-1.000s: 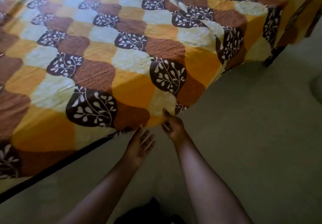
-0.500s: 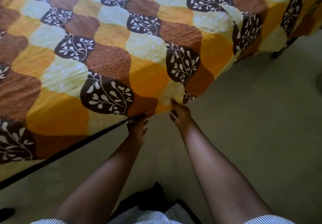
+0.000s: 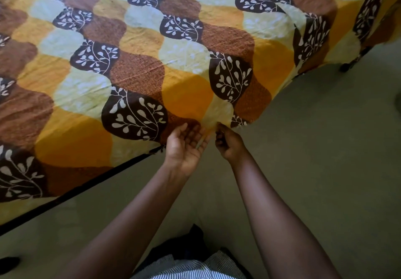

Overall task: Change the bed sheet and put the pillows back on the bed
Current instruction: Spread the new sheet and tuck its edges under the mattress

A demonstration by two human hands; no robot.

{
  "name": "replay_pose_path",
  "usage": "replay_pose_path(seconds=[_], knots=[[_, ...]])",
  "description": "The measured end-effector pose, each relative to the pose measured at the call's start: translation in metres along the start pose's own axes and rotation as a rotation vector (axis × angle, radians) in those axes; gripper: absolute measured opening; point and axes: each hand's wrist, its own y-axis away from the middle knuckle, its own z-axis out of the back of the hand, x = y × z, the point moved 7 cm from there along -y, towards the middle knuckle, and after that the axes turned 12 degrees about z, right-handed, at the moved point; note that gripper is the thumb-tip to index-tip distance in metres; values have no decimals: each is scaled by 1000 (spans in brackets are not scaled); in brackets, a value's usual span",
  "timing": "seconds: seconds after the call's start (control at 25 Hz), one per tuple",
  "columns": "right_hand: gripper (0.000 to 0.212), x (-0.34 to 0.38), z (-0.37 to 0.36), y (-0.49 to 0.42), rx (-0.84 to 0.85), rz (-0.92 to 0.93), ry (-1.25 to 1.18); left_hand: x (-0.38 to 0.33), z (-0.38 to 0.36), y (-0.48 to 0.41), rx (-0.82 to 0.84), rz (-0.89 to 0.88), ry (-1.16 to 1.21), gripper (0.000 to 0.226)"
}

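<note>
A bed sheet (image 3: 138, 66) with a wavy pattern in orange, brown and cream, plus dark leaf patches, covers the bed and fills the upper part of the head view. Its near corner hangs over the mattress edge. My left hand (image 3: 184, 146) is palm up under that hanging corner, fingers spread and touching the cloth. My right hand (image 3: 229, 143) pinches the sheet's hem at the corner tip. No pillows are in view.
The dark bed frame edge (image 3: 76, 194) runs diagonally at lower left. A bed leg (image 3: 347, 67) stands at the far right corner. Pale floor (image 3: 325, 159) spreads to the right and below. My striped clothing (image 3: 191, 270) shows at the bottom.
My left hand has turned palm up and slid under the sheet corner. My right hand stays pinched on the hem. The view has moved closer to the bed.
</note>
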Motion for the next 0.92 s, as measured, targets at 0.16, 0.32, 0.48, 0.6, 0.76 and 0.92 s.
replay_pose_path(seconds=[0.16, 0.32, 0.48, 0.6, 0.76, 0.92], knots=[[13, 9, -15, 10, 127, -5, -314, 5, 10, -7, 102, -10, 171, 49], [42, 11, -29, 22, 306, -19, -470, 11, 20, -13, 175, -21, 246, 45], [54, 15, -37, 31, 402, -8, -609, 9, 19, -12, 232, -22, 219, 44], [62, 21, -48, 35, 460, 11, -675, 5, 16, -9, 254, -37, 194, 53], [60, 24, -63, 31, 477, 32, -650, 9, 19, -10, 198, -18, 154, 47], [65, 28, -53, 31, 389, 68, -491, 13, 33, 4, 26, 33, 11, 42]])
